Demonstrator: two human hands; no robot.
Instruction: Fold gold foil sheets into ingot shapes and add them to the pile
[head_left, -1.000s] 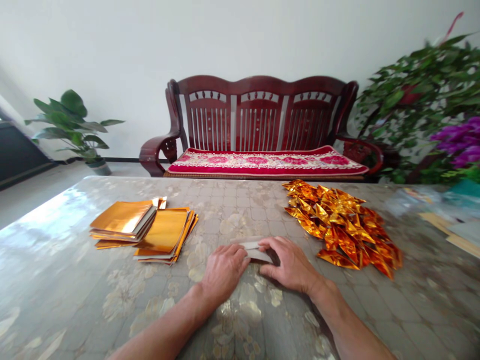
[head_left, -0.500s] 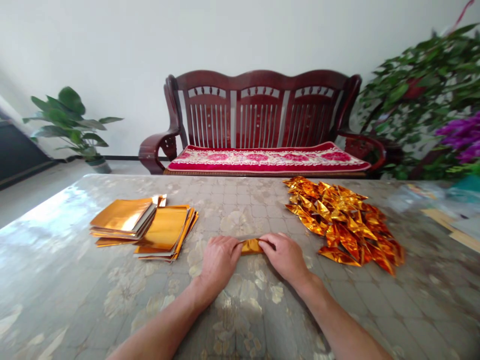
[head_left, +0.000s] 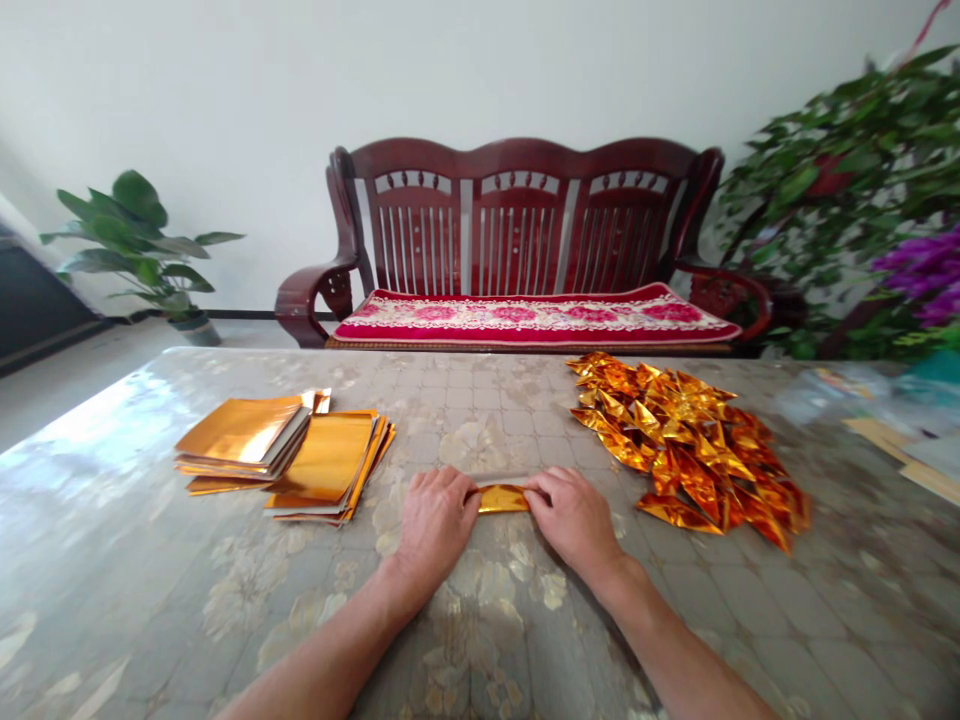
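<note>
Between my two hands, at the middle of the table, is a sheet of gold foil paper point(head_left: 503, 498) with its near edge folded or rolled over; a pale strip shows behind the gold band. My left hand point(head_left: 439, 512) pinches its left end, the fingers curled. At the right end, my right hand point(head_left: 573, 512) grips it the same way, thumb and fingers closed. To the left lie two overlapping stacks of flat gold paper sheets point(head_left: 326, 455). A heap of folded gold foil pieces point(head_left: 690, 440) with pointed ends spreads out on the right.
The table point(head_left: 330, 610) has a patterned, glossy cover. Clear plastic and flat tan pieces point(head_left: 904, 455) lie at its right edge. Beyond the far edge stands a dark red wooden bench point(head_left: 517, 235) with a floral cushion. Potted plants point(head_left: 142, 250) flank it.
The band between my hands now looks wider and smoother, with a pale strip showing behind it. My hands are slightly farther apart, still holding both ends.
</note>
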